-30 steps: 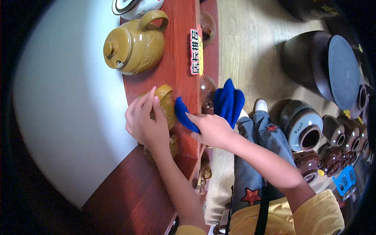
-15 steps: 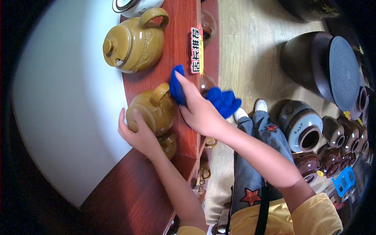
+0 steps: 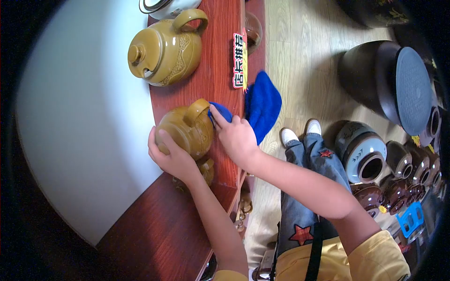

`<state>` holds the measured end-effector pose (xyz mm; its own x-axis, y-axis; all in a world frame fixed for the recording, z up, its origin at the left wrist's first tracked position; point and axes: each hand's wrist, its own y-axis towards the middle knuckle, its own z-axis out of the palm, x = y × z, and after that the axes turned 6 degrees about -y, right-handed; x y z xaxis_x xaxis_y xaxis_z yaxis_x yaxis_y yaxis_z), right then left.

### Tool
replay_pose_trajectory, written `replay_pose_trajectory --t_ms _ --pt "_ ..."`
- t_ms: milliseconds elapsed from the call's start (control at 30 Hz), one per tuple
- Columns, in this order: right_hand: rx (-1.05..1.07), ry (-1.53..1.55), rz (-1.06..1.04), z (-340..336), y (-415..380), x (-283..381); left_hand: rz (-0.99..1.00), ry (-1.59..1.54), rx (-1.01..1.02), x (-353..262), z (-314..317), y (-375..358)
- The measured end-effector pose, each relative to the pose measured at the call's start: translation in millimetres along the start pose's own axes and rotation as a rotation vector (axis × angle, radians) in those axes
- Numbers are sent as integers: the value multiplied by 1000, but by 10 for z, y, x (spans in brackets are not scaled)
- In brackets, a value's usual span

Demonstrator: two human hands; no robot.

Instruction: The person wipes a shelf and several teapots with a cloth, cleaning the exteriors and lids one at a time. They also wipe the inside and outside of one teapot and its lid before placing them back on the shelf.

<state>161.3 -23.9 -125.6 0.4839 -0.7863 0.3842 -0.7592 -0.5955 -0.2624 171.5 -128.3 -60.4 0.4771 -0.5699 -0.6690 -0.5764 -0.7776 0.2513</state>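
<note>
A mustard-brown glazed lidded pot [image 3: 191, 133] with a loop handle and raised pattern sits on the red-brown wooden shelf [image 3: 222, 61]. My left hand [image 3: 171, 154] grips it on the lid side, thumb and fingers spread around the lid. My right hand [image 3: 238, 140] pinches a blue cloth [image 3: 265, 105] and presses part of it to the pot by the handle; the rest hangs loose past the shelf edge. A matching pot [image 3: 166, 51] with a notched lid stands farther along the shelf. Another brown pot [image 3: 206, 169] is partly hidden behind my left wrist.
A red-and-white sign [image 3: 238, 61] is fixed at the shelf edge. Beyond the shelf, a large dark jar [image 3: 375, 79], a grey-and-white jar [image 3: 361, 152] and several brown jars stand on the wooden floor [image 3: 300, 61]. A blue plastic stool [image 3: 410, 219] is at right.
My right hand has moved down, its fingers now pointing at the pot's handle side. The cloth's loose end has swung up and spread out. My left hand stays on the pot.
</note>
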Motion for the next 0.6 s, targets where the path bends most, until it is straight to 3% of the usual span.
replay_pose_trajectory --t_ms 67,333,400,467,567,600 --pt "87 -11 -21 -22 -74 28 8 2 5 -6 4 -4" --pt "83 73 -117 150 -516 -44 21 9 -1 18 2 -8" --pt "240 375 -244 28 -551 -223 28 10 -8 29 -7 -10" --pt "172 504 -228 25 -523 -321 36 9 -16 3 -11 -10" --pt "-75 1023 121 -33 -383 -420 34 -8 4 -15 -16 -20" --pt "-196 1038 201 -67 -335 -462 34 -9 -6 -10 -23 -19"
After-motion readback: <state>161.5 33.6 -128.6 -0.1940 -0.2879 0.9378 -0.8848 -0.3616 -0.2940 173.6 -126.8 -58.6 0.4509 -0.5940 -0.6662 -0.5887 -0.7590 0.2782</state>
